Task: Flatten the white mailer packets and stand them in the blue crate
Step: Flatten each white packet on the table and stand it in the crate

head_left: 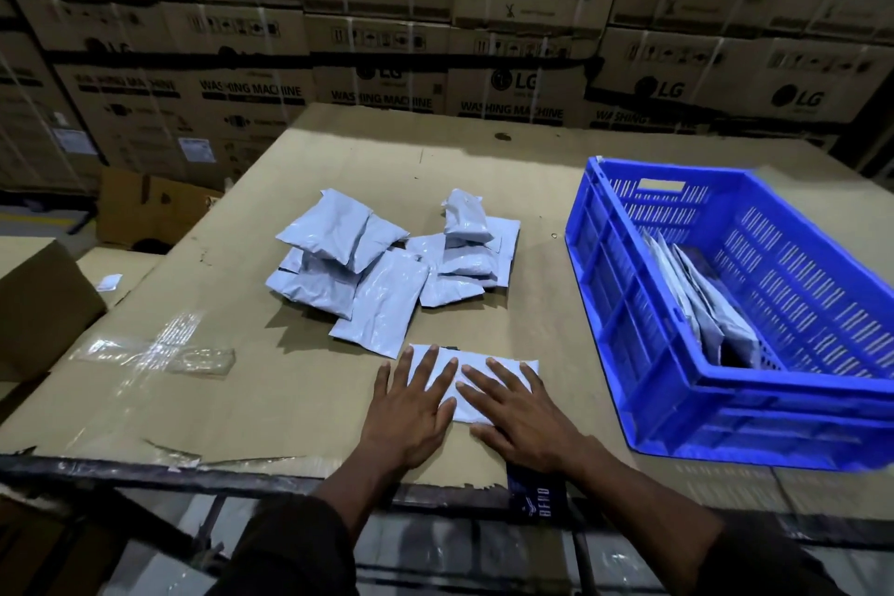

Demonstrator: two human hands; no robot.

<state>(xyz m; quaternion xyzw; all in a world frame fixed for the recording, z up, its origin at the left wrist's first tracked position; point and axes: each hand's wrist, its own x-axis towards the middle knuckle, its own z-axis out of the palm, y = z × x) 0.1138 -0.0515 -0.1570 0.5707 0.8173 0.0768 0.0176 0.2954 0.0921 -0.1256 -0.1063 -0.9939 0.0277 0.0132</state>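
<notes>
One white mailer packet (476,361) lies flat near the front of the cardboard-covered table (242,402). My left hand (411,407) and my right hand (517,411) both press on it with straight, spread fingers. Behind it sits a loose pile of several white mailer packets (382,266), some puffed up. The blue crate (677,402) stands to the right, with several packets (706,310) leaning upright inside against its near-left wall.
Stacked washing-machine cartons (435,39) form a wall behind the table. A brown box (43,300) stands at the left. Clear tape (155,348) is stuck on the cardboard, and the table's torn front edge (193,460) lies just before my arms.
</notes>
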